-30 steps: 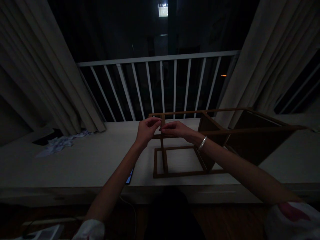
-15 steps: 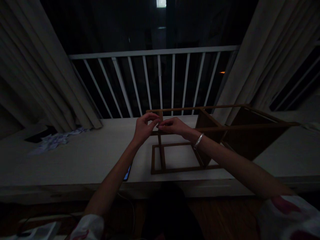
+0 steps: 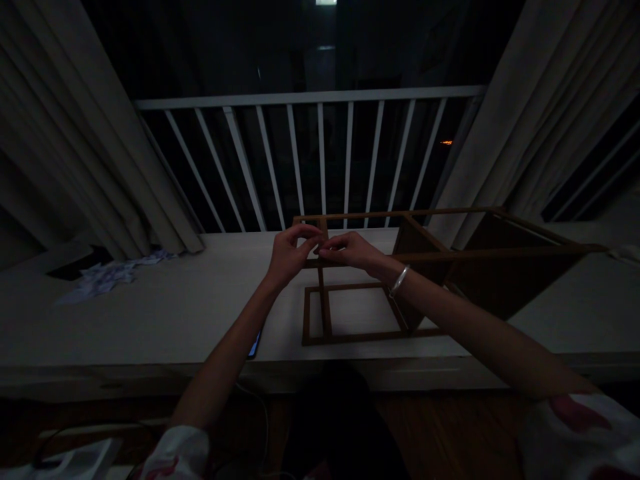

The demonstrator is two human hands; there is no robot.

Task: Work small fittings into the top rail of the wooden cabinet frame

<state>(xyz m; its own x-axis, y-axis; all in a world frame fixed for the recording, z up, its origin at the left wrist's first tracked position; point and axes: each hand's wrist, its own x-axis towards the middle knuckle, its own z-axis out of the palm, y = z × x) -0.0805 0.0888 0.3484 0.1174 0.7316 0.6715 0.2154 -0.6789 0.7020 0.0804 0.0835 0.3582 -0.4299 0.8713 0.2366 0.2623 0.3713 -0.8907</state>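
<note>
From far away, I look through the head camera at a dim room with a long white ledge [image 3: 230, 280] under a big dark window [image 3: 400, 47]. A white railing [image 3: 305, 98] goes across the window, and a bright light [image 3: 326, 2] shows at the top. A pale curtain hangs on the left [image 3: 75, 147], and another hangs on the right. Crumpled papers [image 3: 107, 277] lie on the left part of the ledge. The brown wooden frame [image 3: 357, 339] rests on the ledge, from the middle to the right. A phone [image 3: 254, 347] lies near its left end, partly hidden by the left arm. Both arms reach forward and lean in toward each other. The left hand [image 3: 293, 253] has its thumb and pointing finger curled to make a small round gap. The right hand [image 3: 353, 251] comes in from the other side with bent fingers, and a silver bracelet [image 3: 399, 281] circles its wrist. The fingertips come close together by the frame's left end. It is too dark there, so I cannot tell if either grip is pinching something tiny.
</note>
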